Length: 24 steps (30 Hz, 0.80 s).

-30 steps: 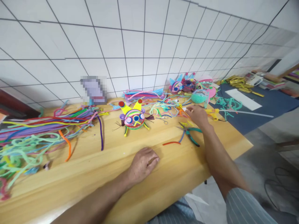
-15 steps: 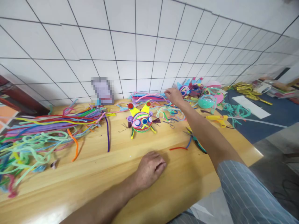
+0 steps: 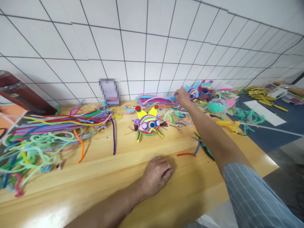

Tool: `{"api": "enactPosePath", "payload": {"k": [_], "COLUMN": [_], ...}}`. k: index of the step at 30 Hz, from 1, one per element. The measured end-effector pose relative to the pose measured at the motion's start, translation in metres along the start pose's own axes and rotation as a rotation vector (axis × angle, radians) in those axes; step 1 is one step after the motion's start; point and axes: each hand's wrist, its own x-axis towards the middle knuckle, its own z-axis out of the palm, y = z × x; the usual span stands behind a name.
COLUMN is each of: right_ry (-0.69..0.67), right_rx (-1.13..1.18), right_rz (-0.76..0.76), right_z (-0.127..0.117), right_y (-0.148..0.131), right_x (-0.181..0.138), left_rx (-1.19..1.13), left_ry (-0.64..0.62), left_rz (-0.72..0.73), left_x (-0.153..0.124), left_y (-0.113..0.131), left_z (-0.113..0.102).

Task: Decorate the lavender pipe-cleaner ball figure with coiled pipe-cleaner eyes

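My left hand (image 3: 157, 176) rests on the wooden table in a loose fist, with nothing showing in it. Reaching to the wall side, my right hand (image 3: 183, 97) has its fingers bent at the right end of a bundle of pink, purple and blue pipe cleaners (image 3: 156, 100). What its fingertips pinch, if anything, is hidden. Between the hands and the wall stands a colourful mask-like animal figure (image 3: 149, 125) with yellow horns, red tips and blue eyes. Just beyond my right hand sits a similar figure with blue horns (image 3: 193, 93).
Many loose pipe cleaners (image 3: 47, 126) lie heaped at the left. Scissors (image 3: 178, 127), partly hidden pliers (image 3: 207, 151), a red-and-blue pipe cleaner (image 3: 186, 154) and a yellow glue gun (image 3: 229, 124) lie at the right. A green dome-shaped piece (image 3: 215, 106) sits behind. A dark red flask (image 3: 21, 91) stands left.
The view has turned slightly left, so everything appears shifted to the right. Both hands stay in about the same places, and the figure has not moved on the table.
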Motion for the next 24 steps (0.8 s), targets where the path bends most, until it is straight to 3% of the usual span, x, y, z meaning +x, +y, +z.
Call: {"api": "enactPosePath", "payload": {"k": [12, 18, 24], "right_ry": [-0.081, -0.056, -0.016], "right_rx": [-0.035, -0.077, -0.171], "right_rz": [-0.012, -0.033, -0.165], "right_z": [0.007, 0.01, 0.015], "right_y": [0.011, 0.011, 0.001], "right_x": [0.014, 0.012, 0.005], "left_rx": [0.067, 0.09, 0.078], "left_ry": [-0.064, -0.096, -0.085], "left_rz": [-0.011, 0.001, -0.012], "left_x": [-0.001, 0.002, 0.002], "left_y": [-0.002, 0.0, 0.001], "left_z": [0.003, 0.0, 0.0]}}
